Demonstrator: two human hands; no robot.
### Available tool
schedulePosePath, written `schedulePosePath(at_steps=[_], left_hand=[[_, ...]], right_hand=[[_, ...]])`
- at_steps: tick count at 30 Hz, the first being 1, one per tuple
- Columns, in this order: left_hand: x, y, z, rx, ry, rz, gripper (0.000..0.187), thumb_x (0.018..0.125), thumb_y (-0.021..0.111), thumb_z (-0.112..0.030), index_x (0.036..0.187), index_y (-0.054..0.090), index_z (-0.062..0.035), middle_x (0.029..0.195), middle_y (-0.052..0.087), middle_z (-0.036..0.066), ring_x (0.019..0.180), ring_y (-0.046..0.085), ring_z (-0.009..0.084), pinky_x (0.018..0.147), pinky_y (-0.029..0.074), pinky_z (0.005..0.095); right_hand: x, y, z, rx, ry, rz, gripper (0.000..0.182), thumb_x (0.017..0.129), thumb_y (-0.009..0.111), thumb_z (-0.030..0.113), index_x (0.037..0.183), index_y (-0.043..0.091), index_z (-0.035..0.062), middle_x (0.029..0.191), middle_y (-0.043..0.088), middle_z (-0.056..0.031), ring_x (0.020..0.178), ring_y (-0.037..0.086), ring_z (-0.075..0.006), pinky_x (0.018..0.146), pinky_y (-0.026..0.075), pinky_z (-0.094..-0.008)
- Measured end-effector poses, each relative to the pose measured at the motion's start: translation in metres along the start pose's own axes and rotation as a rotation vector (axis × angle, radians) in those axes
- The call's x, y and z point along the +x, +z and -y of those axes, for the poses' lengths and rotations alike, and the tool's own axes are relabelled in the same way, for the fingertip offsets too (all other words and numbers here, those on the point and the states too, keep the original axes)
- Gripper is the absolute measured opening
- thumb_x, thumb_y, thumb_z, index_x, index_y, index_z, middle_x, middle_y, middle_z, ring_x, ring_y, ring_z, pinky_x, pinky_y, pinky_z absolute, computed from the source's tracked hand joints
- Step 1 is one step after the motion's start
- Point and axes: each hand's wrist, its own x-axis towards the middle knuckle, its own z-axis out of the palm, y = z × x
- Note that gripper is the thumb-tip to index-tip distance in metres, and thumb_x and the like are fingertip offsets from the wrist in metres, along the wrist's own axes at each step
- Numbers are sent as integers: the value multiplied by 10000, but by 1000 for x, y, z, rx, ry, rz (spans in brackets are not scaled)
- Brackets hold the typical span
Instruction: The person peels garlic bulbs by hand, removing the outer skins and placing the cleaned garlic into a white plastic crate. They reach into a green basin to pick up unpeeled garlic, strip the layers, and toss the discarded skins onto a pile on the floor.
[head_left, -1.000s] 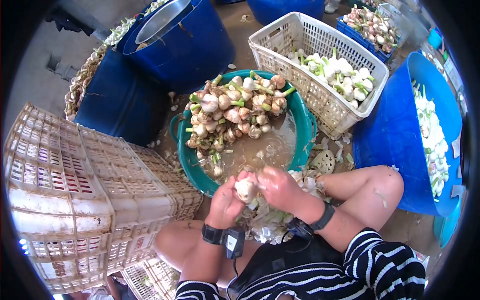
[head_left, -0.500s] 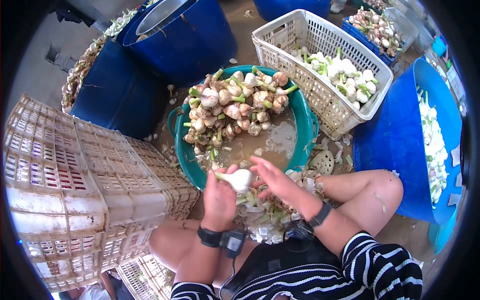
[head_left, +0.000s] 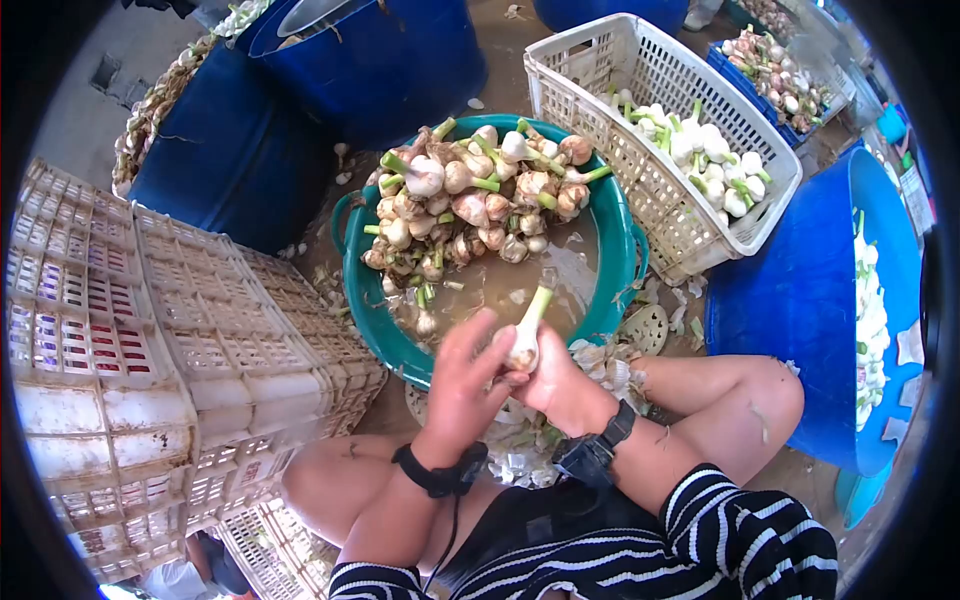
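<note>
The left hand (head_left: pixel 462 375) curls its fingers (head_left: pixel 478 330) loosely against a garlic bulb (head_left: pixel 523 352), just below the rim of the green basin (head_left: pixel 620 260). The right hand (head_left: pixel 556 385) grips the bulb from beneath, fingers closed, green stem pointing up toward the basin's muddy water.

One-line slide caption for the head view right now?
Both hands, left hand and right hand, hold a garlic bulb stem-up over a green tub of unpeeled garlic.
</note>
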Motion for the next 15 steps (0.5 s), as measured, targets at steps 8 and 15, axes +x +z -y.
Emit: schedulePosePath(at_steps=[8, 15], left_hand=[[-4, -5, -18, -29, 216, 199, 255, 632, 604, 0, 870, 632, -88, 747, 572, 60, 698, 556, 259, 625, 460, 359], [-6, -3, -2, -339, -477, 37, 217, 708, 657, -4, 908, 573, -9, 749, 582, 51, 680, 580, 127, 604, 479, 250]], right_hand=[[-14, 2, -5, -201, -30, -271, 285, 868, 345, 339, 780, 525, 135, 637, 536, -22, 495, 506, -156, 410, 395, -281], [-23, -10, 8, -314, -152, -228, 407, 902, 363, 508, 816, 546, 154, 668, 576, -23, 523, 516, -157, 418, 344, -278]])
